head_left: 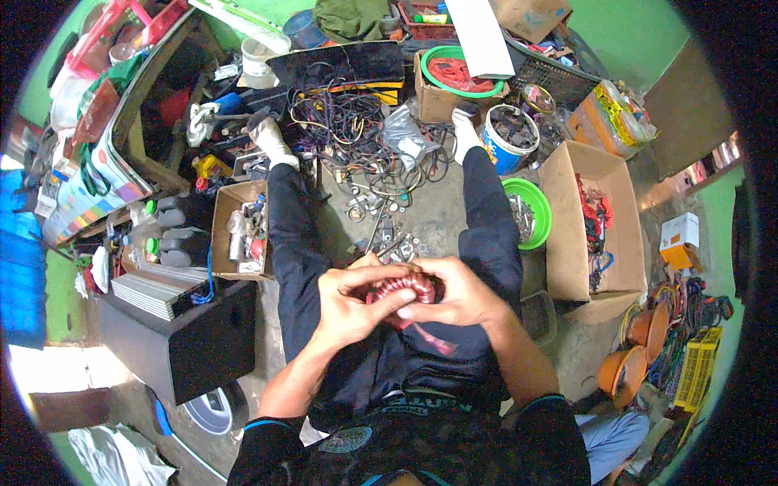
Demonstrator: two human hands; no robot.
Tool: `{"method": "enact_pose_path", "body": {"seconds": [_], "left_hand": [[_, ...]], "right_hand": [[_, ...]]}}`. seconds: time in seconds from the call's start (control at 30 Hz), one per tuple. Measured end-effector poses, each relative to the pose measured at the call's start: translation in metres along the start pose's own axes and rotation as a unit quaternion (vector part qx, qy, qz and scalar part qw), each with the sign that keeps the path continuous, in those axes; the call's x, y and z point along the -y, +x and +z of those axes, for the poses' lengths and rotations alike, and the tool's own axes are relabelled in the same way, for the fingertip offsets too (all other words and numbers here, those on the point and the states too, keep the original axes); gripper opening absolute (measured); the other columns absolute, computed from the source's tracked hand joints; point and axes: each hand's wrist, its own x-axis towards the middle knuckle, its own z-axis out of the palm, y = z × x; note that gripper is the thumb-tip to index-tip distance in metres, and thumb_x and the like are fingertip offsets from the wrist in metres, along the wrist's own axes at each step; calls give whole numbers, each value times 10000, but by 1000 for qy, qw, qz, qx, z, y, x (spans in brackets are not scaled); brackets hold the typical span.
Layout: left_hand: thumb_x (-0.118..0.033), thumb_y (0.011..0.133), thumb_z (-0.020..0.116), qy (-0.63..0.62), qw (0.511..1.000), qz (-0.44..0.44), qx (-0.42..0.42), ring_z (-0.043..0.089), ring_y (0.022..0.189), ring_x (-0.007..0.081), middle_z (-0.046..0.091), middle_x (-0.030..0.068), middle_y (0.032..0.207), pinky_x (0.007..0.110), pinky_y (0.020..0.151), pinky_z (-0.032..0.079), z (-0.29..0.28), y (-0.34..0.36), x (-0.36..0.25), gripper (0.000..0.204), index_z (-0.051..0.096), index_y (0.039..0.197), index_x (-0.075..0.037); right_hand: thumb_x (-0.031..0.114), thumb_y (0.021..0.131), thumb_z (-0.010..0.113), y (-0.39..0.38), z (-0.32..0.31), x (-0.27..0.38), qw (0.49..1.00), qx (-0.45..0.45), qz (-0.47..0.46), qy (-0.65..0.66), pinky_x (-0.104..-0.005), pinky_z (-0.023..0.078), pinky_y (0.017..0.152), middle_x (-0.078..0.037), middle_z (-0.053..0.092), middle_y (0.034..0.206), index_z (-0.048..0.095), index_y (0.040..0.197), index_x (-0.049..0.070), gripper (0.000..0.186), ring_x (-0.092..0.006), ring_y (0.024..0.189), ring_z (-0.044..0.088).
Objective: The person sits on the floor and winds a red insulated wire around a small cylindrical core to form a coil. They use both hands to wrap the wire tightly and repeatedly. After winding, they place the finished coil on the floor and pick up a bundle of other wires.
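Note:
Above my lap I hold a coil of shiny reddish copper wire (401, 285), curved like a ring. My left hand (344, 306) grips its left side, with the thumb pressed on the front. On the other side my right hand (463, 296) closes round it, thumb tip near the left thumb. A pinkish-red strip or bundle of strands (436, 340) hangs below the coil. The coil's back is hidden by my fingers. On the floor just beyond my hands lie small loose metal parts (393, 236).
Tangled cables (340, 121) cover the floor between my feet. To my right stand a green basin (545, 212) of small parts and an open cardboard box (626, 243). To my left are a small carton (220, 235) and a black speaker-like box (178, 344) bearing a finned metal block (150, 293).

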Motion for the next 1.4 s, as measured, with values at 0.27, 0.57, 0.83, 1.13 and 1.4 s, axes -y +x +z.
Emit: {"method": "enact_pose_path", "body": {"seconds": [0.27, 0.57, 0.83, 1.13, 1.4], "left_hand": [[3, 729, 803, -112, 991, -58, 46, 656, 777, 139, 692, 109, 871, 254, 710, 533, -2, 0, -7, 280, 699, 983, 58], [-14, 770, 771, 17, 996, -75, 42, 645, 844, 136, 681, 109, 955, 250, 746, 513, -7, -3, 0, 305, 680, 1057, 36], [-87, 813, 727, 156, 983, -77, -56, 646, 873, 142, 697, 108, 955, 277, 806, 511, 5, -4, 16, 290, 664, 1073, 27], [-17, 845, 703, -39, 979, -118, -162, 642, 797, 100, 693, 84, 926, 224, 703, 533, 19, 3, 5, 259, 642, 1082, 66], [8, 851, 680, -68, 984, -102, -127, 642, 908, 157, 687, 108, 980, 274, 810, 517, 14, -2, 1, 219, 670, 1067, 41]], "right_hand": [[203, 914, 642, 12, -45, -21, 978, 149, -16, 147, -267, 434, 790, -30, 613, 896, 626, 973, -19, 230, -127, 843, 563], [214, 838, 653, 21, -53, 51, 934, 43, -89, -345, -330, 459, 552, -48, 629, 763, 609, 843, 51, 169, -202, 627, 601], [230, 671, 653, -4, -8, 72, 719, -78, -307, -619, -320, 458, 594, -55, 557, 772, 616, 849, 21, 277, -194, 716, 589], [144, 743, 599, -12, 37, 29, 723, -63, -316, -610, -295, 473, 662, -32, 551, 751, 611, 884, 44, 173, -172, 742, 576], [172, 764, 592, -10, 35, 27, 740, -14, -263, -619, -325, 475, 730, -28, 578, 830, 593, 885, 76, 154, -175, 834, 583]]}}
